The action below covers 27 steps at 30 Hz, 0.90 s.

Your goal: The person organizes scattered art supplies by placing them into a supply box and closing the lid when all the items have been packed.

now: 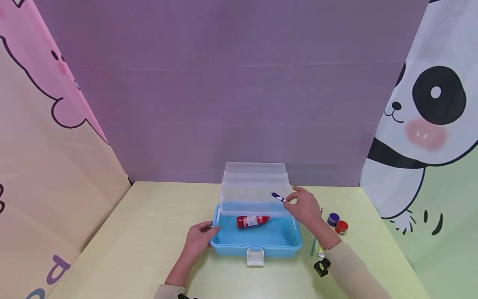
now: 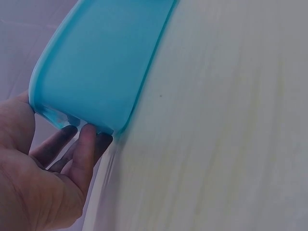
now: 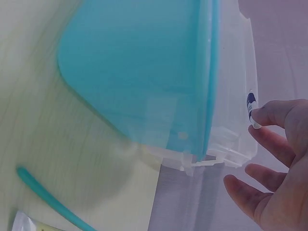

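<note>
Slim purple-and-white tube [image 1: 277, 197] pinched in the fingers of the right hand [image 1: 304, 206], near the raised clear lid [image 1: 255, 180] of a blue box [image 1: 281, 251], left hand [image 1: 198, 241] gripping its left rim, red bottle [image 1: 253, 221] lying inside, two small jars [image 1: 341, 227] standing on the table [image 1: 168, 216].

Right hand [image 1: 304, 206] up high, fingertips [image 3: 262, 116] pinching, other fingers [image 3: 244, 194] spread apart; and the left hand [image 1: 198, 241] sits lower, gripping!

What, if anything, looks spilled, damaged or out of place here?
Nothing stands out: no spill or damage shows. The blue box sits upright, lid open; the red bottle lies inside; both jars stand upright.
</note>
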{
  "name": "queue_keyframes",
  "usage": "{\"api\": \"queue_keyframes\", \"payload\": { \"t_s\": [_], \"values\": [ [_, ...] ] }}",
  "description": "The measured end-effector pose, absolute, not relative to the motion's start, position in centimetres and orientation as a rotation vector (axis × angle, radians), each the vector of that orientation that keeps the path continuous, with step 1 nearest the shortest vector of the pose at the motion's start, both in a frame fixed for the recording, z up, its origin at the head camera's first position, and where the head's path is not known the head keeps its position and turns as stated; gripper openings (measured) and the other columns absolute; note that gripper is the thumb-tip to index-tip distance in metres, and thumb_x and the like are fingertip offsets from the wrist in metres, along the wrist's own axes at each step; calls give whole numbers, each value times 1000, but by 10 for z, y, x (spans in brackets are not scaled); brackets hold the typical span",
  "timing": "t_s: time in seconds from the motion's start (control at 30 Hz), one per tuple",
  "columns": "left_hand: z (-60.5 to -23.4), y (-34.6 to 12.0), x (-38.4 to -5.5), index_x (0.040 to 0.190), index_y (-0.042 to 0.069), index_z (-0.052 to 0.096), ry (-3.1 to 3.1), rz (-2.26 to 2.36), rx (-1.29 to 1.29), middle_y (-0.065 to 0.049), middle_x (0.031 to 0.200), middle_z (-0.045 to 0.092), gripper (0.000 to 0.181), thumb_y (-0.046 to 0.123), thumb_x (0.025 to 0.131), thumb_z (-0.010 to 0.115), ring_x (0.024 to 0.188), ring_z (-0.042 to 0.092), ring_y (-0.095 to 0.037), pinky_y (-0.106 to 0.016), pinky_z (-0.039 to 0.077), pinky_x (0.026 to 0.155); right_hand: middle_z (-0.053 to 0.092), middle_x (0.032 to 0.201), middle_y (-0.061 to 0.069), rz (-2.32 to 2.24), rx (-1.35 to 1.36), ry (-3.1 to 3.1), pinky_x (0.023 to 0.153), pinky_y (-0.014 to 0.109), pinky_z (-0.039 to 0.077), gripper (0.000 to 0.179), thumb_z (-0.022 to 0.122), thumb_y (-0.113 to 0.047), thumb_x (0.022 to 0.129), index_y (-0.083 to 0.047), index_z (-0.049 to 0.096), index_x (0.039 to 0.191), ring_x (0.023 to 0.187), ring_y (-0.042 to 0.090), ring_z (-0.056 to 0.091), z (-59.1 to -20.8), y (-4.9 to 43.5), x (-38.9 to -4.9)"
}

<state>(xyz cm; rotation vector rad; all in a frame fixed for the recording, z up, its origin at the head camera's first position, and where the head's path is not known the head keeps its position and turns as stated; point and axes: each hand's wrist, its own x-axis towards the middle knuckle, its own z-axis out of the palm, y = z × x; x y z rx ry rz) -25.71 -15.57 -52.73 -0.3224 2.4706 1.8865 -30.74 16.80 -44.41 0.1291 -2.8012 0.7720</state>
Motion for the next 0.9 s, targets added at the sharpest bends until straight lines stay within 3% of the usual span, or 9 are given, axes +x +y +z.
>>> {"api": "queue_keyframes", "payload": {
  "t_s": [0.9],
  "values": [
    [-520,-153,-254,123,-4,63,2476,1856,-348,-21,109,65,48,28,88,72,81,69,-26,-35,58,62,53,136,19,763,91,-2814,83,50,54,17,74,-25,84,-8,77,89,121,43,51,-448,157,-311]
  ]
}}
